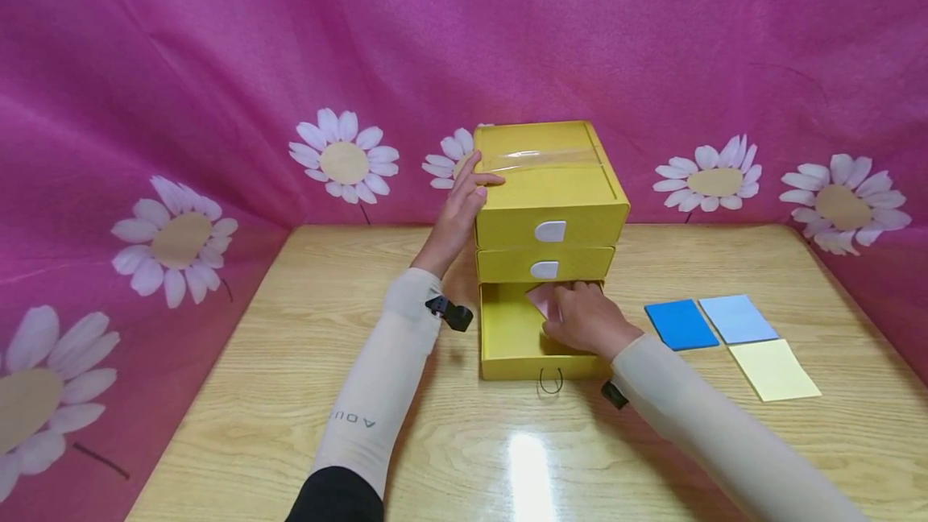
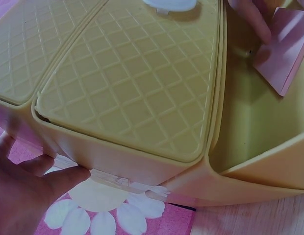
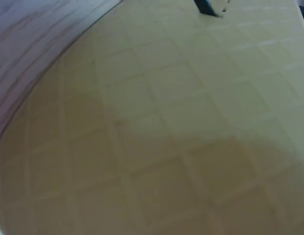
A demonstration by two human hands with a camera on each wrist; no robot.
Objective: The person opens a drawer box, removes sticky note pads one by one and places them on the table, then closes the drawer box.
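A yellow three-drawer box [image 1: 551,176] stands on the table, its bottom drawer [image 1: 503,329] pulled out. My left hand [image 1: 458,216] rests against the box's left side, fingers extended, the tips by the top edge; the left wrist view shows these fingers [image 2: 63,178] touching the wall. Inside the bottom drawer, my right hand [image 1: 589,319] pinches a pink sticky note pad [image 1: 539,299]. The left wrist view shows the pad [image 2: 284,54] tilted, a finger at its edge. The right wrist view holds only the diamond-patterned drawer front [image 3: 166,122] close up; the hand is out of sight there.
Right of the box lie a dark blue sticky note pad [image 1: 681,325], a light blue pad [image 1: 738,319] and a pale yellow pad [image 1: 776,370]. A dark loop handle [image 1: 551,383] hangs on the bottom drawer's front. A pink flowered cloth [image 1: 507,39] hangs behind the table.
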